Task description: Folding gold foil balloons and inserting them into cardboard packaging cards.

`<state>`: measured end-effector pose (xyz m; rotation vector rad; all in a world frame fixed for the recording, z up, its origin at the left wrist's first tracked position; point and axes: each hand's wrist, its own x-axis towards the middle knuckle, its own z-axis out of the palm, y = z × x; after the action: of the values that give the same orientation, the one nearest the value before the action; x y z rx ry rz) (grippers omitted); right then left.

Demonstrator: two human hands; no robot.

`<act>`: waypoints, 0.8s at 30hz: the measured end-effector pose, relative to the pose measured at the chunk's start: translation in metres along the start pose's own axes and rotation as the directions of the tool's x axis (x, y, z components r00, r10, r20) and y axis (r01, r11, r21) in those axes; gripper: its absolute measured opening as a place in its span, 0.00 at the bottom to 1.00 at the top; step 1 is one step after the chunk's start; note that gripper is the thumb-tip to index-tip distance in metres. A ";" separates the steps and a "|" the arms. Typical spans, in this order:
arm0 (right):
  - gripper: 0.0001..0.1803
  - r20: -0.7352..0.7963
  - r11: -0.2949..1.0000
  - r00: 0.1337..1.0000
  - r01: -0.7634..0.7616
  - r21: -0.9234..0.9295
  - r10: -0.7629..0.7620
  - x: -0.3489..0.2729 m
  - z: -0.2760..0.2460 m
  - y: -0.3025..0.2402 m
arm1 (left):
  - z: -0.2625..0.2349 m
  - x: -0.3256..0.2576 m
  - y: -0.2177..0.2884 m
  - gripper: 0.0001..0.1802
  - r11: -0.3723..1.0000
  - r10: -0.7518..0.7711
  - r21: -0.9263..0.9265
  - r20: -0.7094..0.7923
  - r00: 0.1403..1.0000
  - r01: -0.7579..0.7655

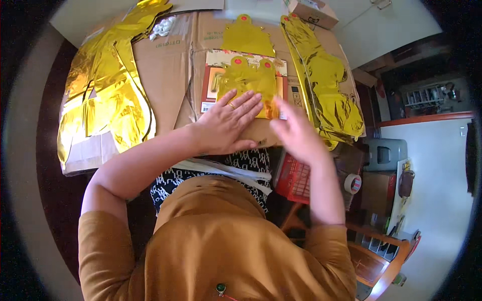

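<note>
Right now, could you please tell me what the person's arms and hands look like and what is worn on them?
Both arms are bare below short mustard-brown sleeves. The left hand wears a thin gold ring on one finger. The right hand is blurred; no ring or watch can be made out on it.

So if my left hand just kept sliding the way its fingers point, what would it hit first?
Your left hand lies flat with fingers aimed up and to the right. Its fingertips are already at the gold foil balloon on the printed card, so that comes first, though the exact contact is hard to judge.
</note>
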<state>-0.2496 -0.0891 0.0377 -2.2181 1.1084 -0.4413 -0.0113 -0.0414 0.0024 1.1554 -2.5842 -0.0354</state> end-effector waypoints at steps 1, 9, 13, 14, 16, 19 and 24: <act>0.34 -0.008 0.922 0.995 -0.093 0.375 0.104 0.012 -0.012 0.010 | 0.000 0.000 -0.002 0.49 1.000 0.005 -0.007 0.007 1.000 -0.005; 0.20 0.166 0.775 0.855 -0.517 0.364 0.492 0.148 -0.062 0.050 | -0.003 -0.001 0.000 0.48 0.999 -0.002 0.037 0.009 1.000 0.001; 0.12 0.287 0.795 0.842 -0.531 0.293 0.457 0.165 -0.063 0.064 | -0.002 -0.001 0.001 0.48 1.000 -0.012 0.023 -0.008 1.000 0.012; 0.11 0.299 0.791 0.850 -0.518 0.327 0.433 0.167 -0.064 0.068 | -0.003 -0.001 0.001 0.47 1.000 -0.017 -0.002 -0.004 1.000 0.017; 0.10 0.178 0.810 0.896 -0.444 0.382 0.407 0.169 -0.068 0.069 | -0.002 -0.002 0.001 0.46 1.000 -0.003 -0.001 -0.023 1.000 0.003; 0.10 -0.158 0.831 0.916 -0.248 0.499 0.368 0.175 -0.091 0.082 | 0.000 -0.002 0.001 0.45 1.000 -0.011 -0.021 -0.014 1.000 0.011; 0.13 -0.520 0.766 0.813 0.150 0.624 0.264 0.155 -0.149 0.056 | -0.004 -0.001 0.001 0.45 0.998 -0.040 -0.042 0.042 0.998 0.042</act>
<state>-0.2713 -0.2953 0.1170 -1.4359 1.0845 -1.3345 -0.0103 -0.0393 0.0060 1.2045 -2.5813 -0.1246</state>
